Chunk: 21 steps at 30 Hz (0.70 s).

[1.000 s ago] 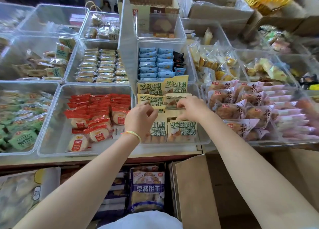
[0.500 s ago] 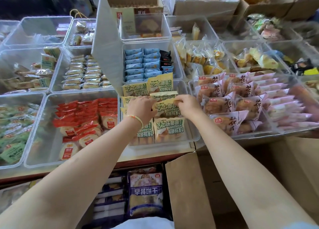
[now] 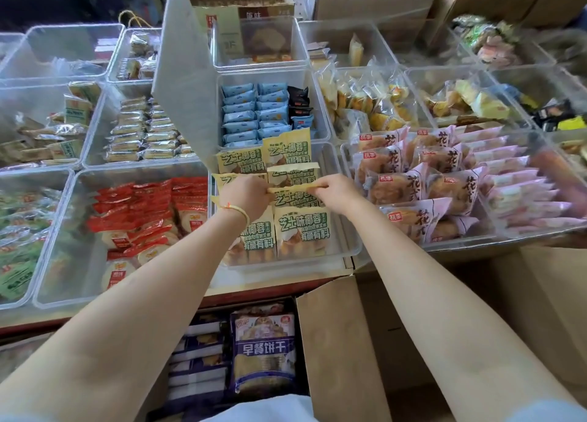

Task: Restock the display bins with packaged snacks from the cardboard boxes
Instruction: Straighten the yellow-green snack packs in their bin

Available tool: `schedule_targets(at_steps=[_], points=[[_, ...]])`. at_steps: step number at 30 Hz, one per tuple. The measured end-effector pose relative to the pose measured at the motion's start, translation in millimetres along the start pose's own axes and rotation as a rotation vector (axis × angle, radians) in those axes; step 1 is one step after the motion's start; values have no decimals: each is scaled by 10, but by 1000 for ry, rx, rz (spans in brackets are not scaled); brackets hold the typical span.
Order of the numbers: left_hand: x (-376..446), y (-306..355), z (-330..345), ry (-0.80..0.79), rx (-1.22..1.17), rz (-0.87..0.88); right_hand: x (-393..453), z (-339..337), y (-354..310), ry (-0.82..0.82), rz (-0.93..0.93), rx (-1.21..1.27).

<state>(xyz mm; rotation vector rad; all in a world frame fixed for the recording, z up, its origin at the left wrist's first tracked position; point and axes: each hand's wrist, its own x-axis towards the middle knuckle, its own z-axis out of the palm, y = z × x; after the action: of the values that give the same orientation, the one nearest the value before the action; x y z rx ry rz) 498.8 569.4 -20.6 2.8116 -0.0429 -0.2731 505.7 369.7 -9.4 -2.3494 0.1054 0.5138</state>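
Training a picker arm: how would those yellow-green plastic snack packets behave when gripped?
Likely floppy at the edges: the yellow-green plastic snack packet bends where both hands pinch it. Probably light and puffy. Its glossy film may slip.

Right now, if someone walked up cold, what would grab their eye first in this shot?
Two bare arms meet at the centre, where the left hand and right hand each pinch the top edge of one yellow snack pack standing in the clear middle bin. Left of it, a bin of red packets pops brightly; to the right sit pink pastry packs. Below the counter, an open brown cardboard box waits.
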Motion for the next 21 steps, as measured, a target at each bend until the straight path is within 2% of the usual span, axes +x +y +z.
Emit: schedule_targets(at_steps=[3,5,7,8,10,13,15,17,21], points=[[-18,-24,-20,-43,-62,8,-14,-39,-32,-42,-3,36],[-90,-49,-68,116,-144,94,-59,-101,-78,35,-41,59],[-249,-71,-122,307,-204,175,-162,-146,-159,183,-123,57],[-342,-80,-136,345,-217,186,-234,-146,-212,249,-176,51],[-491,-142,-103,304,-169,181,-379,-102,-340,260,-271,8],[-636,-283,-2,186,-66,132,-505,62,-476,11,-333,-156],[-679,-336,24,121,-27,111,-506,199,-471,-77,-317,-349],[-686,-335,28,115,32,114,-486,291,-411,-30,-292,-495],[-605,-356,19,94,181,96,-501,356,-284,15,-228,-610]])
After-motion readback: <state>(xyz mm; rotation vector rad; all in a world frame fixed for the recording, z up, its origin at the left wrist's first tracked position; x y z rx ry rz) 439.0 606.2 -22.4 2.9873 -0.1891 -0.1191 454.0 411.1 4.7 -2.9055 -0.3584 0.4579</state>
